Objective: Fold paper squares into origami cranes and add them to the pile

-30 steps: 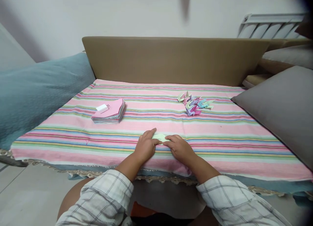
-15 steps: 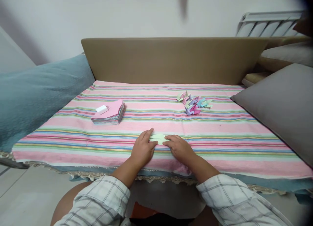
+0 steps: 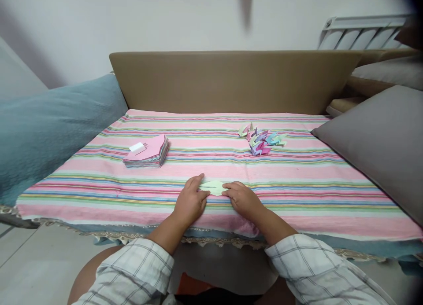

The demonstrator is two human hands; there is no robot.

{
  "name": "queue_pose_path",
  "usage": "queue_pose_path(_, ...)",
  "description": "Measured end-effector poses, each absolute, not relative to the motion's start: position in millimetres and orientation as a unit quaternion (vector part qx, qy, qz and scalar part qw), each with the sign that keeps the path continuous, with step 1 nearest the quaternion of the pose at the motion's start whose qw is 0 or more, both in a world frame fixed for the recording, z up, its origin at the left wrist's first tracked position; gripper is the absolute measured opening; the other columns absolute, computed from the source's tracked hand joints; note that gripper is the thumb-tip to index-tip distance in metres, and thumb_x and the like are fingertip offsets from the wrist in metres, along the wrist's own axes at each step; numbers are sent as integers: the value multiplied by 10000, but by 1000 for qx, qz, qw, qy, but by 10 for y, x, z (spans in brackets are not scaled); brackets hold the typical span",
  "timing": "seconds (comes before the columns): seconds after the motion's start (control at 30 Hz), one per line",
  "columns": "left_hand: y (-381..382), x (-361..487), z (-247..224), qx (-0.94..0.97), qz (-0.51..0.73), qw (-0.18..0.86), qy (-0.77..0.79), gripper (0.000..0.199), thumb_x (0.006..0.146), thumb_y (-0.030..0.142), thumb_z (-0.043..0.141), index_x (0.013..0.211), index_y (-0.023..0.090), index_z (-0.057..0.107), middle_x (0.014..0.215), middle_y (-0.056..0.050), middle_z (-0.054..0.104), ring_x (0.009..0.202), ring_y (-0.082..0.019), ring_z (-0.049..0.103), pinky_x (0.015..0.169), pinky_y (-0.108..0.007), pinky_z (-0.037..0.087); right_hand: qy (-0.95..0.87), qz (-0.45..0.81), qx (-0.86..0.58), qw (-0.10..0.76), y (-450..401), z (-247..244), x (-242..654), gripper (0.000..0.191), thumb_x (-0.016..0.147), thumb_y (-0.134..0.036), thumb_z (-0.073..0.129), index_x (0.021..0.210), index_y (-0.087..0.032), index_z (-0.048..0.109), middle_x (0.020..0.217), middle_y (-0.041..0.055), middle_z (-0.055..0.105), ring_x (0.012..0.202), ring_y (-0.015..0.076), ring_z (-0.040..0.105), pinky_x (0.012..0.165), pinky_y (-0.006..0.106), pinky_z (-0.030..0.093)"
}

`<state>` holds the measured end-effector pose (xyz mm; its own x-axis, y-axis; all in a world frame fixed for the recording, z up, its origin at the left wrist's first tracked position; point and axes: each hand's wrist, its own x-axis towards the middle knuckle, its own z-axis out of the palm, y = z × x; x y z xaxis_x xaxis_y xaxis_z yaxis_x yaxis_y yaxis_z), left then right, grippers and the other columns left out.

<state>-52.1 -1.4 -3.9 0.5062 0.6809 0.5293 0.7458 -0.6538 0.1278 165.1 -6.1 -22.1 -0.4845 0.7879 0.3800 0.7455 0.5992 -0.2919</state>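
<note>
A pale green folded paper (image 3: 214, 187) lies flat on the striped cloth, pointed toward its ends, with a dark crease line along its left half. My left hand (image 3: 190, 201) holds its left end, the index finger along the far edge and the thumb on the near edge. At the right end, my right hand (image 3: 243, 199) pinches the paper between thumb and fingers. Both tips of the paper are partly hidden by my fingers. Beyond my right hand sits a cluster of small folded paper cranes (image 3: 261, 141) in several colours.
A stack of paper sheets (image 3: 148, 153), pink on top, stands at the left with a white plug adapter (image 3: 138, 147) on it. A brown board (image 3: 231, 82) rises behind the striped cloth (image 3: 211, 126). Blue fabric (image 3: 66, 115) borders the left, a grey cushion (image 3: 380, 151) the right.
My left hand has slid slightly left along the paper, uncovering more of its left end. My right hand stays nearly in place at the other end.
</note>
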Motion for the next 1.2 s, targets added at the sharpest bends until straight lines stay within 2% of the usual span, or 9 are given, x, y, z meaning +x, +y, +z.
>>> queue_pose_path(0.17,-36,-499,25,-860,-268,60,-430,235,724,95,529,819,199,717,1247,-115,516,1128,-294,453,918,-478,421,-859,50,-439,257,-77,-220,1659,368,760,-26,462,1006,-185,686,1133,87,630,1035,212,528,920,392,445)
queue_pose_path(0.3,-136,-417,85,-873,-237,52,-422,227,758,114,496,882,196,668,988,-87,628,908,-235,530,822,-411,449,-858,67,-434,267,-88,-210,1664,379,749,-21,454,1016,-177,674,1135,88,625,1046,208,522,929,394,438)
queue_pose_path(0.47,-255,-326,37,-922,-157,45,-351,338,757,105,492,1075,177,583,1234,-99,565,972,-235,528,846,-399,439,-851,72,-430,291,-91,-179,1663,347,748,-31,443,972,-161,674,1102,94,636,1029,204,536,927,390,436)
queue_pose_path(0.53,-268,-316,18,-925,-139,41,-350,362,751,104,500,1100,173,567,1257,-105,554,979,-242,531,840,-411,440,-834,62,-450,315,-88,-159,1676,347,752,-36,432,979,-159,665,1096,93,637,1033,204,537,927,387,434)
queue_pose_path(0.7,-243,-333,23,-922,-149,45,-355,371,740,129,536,1104,192,575,1247,-85,570,968,-260,536,847,-442,435,-789,66,-539,286,-97,-61,1711,367,775,-58,414,1054,-154,632,1038,82,666,996,212,561,909,370,435)
queue_pose_path(0.83,-179,-350,20,-912,-197,38,-357,305,790,137,496,1078,183,584,1185,-91,607,1035,-252,533,935,-464,392,-773,128,-557,275,-147,22,1679,302,828,-138,416,1022,-202,638,1011,41,682,944,193,594,836,321,455)
queue_pose_path(0.93,-137,-345,21,-900,-231,9,-370,256,843,174,448,1067,172,572,1134,-104,620,1048,-235,539,936,-438,401,-790,170,-519,280,-211,29,1612,262,834,-170,421,974,-216,639,962,25,689,887,175,607,780,289,454)
queue_pose_path(1.1,-115,-298,48,-890,-245,-53,-381,233,910,282,367,994,184,560,1064,-94,625,1023,-221,546,901,-398,429,-854,173,-412,265,-316,-3,1499,202,767,-105,420,800,-194,598,775,26,646,743,167,549,697,272,421)
queue_pose_path(1.2,-106,-278,39,-882,-255,-70,-390,244,922,288,338,938,182,557,1058,-94,620,1005,-209,552,889,-379,438,-857,183,-399,270,-311,15,1519,183,798,-132,413,823,-193,583,756,20,624,706,158,534,659,262,413)
